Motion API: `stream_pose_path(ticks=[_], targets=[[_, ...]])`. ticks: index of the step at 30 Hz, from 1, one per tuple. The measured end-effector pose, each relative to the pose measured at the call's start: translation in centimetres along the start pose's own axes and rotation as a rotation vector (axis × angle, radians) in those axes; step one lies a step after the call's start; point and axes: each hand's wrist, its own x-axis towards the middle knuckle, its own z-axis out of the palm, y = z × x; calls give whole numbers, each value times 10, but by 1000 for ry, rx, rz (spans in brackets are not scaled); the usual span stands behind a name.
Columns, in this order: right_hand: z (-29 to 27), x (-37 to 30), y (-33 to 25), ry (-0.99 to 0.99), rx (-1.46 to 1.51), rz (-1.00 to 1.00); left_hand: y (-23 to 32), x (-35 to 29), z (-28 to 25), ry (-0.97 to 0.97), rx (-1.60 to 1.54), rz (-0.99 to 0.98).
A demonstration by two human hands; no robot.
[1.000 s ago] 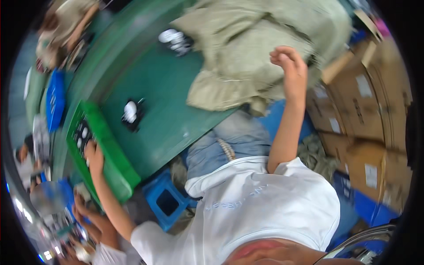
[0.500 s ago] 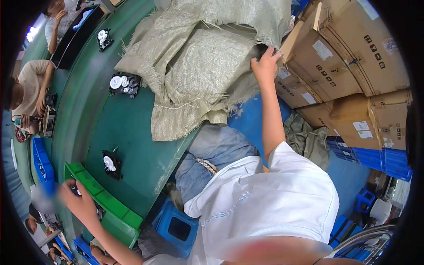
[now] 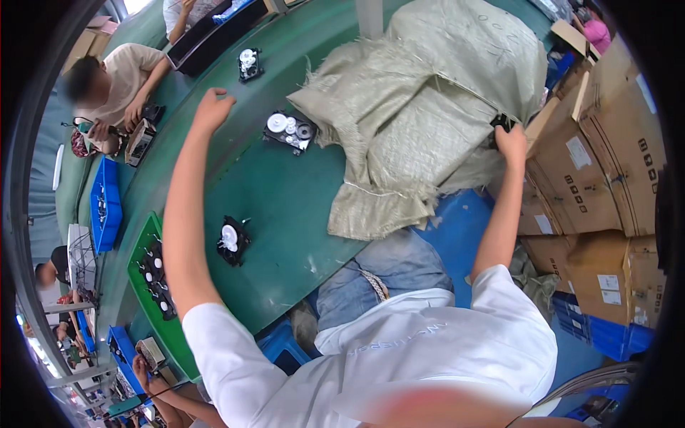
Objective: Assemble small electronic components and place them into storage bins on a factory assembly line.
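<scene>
My left hand [image 3: 214,112] is stretched out over the green bench. It seems empty, its fingers partly bent and a little apart. Nearby lie a black gear unit with white gears [image 3: 289,132] and, farther off, a smaller one [image 3: 249,65]. Another black unit with one white gear [image 3: 232,240] sits closer to me. At the mouth of a large woven sack [image 3: 399,128], my right hand [image 3: 511,143] is closed on a black part [image 3: 502,123], mostly hidden by the fingers and sack cloth.
On the left, a green tray [image 3: 146,235] holds several black units with white gears, beside a blue tray [image 3: 107,207]. Cardboard boxes [image 3: 599,157] are stacked at right. Other people sit across the bench, one in a beige shirt [image 3: 128,75]. A blue stool [image 3: 282,346] stands beneath.
My left hand has moved from the green tray up and forward over the bench. Black units now show in that tray. My right hand stays at the sack's edge; the whole view has shifted.
</scene>
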Motion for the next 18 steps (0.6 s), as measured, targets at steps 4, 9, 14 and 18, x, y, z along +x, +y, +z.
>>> stream_pose_path(ticks=[4, 9, 14, 18], targets=[[1, 4, -10, 57, -46, 95, 4, 47, 13, 60, -94, -5], [9, 5, -17, 142, -92, 178, -13, 76, 20, 151, -276, -40], [16, 33, 0, 56, -179, 207, -27, 112, 17, 200, -482, -81], [8, 45, 17, -45, -300, 261, -51, 131, 23, 165, -671, -135]])
